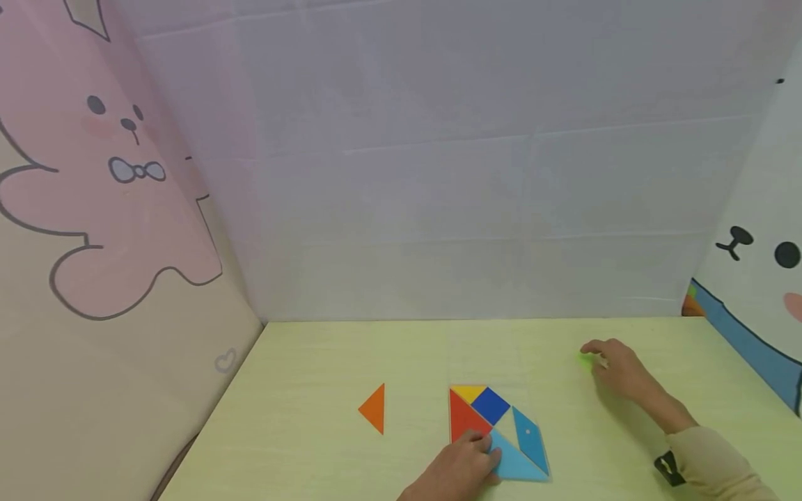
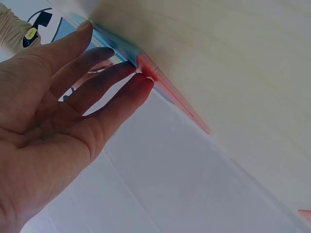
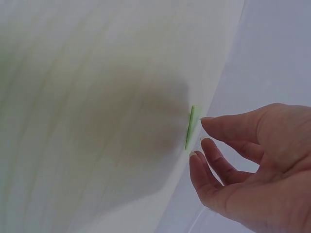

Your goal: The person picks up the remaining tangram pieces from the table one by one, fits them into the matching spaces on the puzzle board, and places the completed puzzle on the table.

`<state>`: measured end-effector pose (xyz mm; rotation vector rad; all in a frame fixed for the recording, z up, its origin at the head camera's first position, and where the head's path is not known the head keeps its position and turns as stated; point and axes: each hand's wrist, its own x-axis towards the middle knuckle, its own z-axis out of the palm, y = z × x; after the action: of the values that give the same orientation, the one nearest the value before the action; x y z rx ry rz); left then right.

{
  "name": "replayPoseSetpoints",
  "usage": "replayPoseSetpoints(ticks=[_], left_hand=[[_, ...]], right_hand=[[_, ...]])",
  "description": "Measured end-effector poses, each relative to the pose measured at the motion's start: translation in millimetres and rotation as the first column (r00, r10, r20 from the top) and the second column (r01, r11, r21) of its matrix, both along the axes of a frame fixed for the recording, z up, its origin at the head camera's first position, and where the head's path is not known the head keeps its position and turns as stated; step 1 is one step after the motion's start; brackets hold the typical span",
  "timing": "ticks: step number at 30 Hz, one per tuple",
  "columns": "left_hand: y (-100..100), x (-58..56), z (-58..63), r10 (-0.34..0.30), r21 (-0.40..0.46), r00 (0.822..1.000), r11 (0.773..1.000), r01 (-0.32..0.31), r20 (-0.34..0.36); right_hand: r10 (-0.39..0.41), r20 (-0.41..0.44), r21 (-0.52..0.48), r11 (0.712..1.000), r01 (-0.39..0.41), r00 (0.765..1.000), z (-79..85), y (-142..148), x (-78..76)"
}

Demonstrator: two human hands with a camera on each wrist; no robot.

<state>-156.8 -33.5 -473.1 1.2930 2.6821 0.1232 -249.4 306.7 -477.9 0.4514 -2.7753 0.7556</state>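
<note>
Left hand (image 1: pixel 457 463), fingers relaxed, partly covers a red triangle (image 1: pixel 465 418); the right hand (image 1: pixel 619 369), fingers parted, partly hides a green piece (image 1: pixel 586 359).

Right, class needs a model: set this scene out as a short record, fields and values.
Surface: pale yellow table
Grouped pieces: red triangle, light blue triangle, yellow piece, dark blue square, blue parallelogram
Set apart: orange triangle, left of the group in the head view
Left hand: fingers touch the red and light blue triangles
Right hand: fingertips at the green piece, near the table's back edge; contact unclear
Cannot tell: green piece's full shape
</note>
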Motion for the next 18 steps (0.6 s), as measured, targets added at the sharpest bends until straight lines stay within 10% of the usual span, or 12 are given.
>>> replayPoseSetpoints(ticks=[18], left_hand=[[1.6,-2.7,-0.9,-0.018,-0.017,1.0,1.0,0.017,-0.022]], right_hand=[[0.054,-0.09,0.043,0.998,-0.05,0.995,-9.6,6.9,-8.4]])
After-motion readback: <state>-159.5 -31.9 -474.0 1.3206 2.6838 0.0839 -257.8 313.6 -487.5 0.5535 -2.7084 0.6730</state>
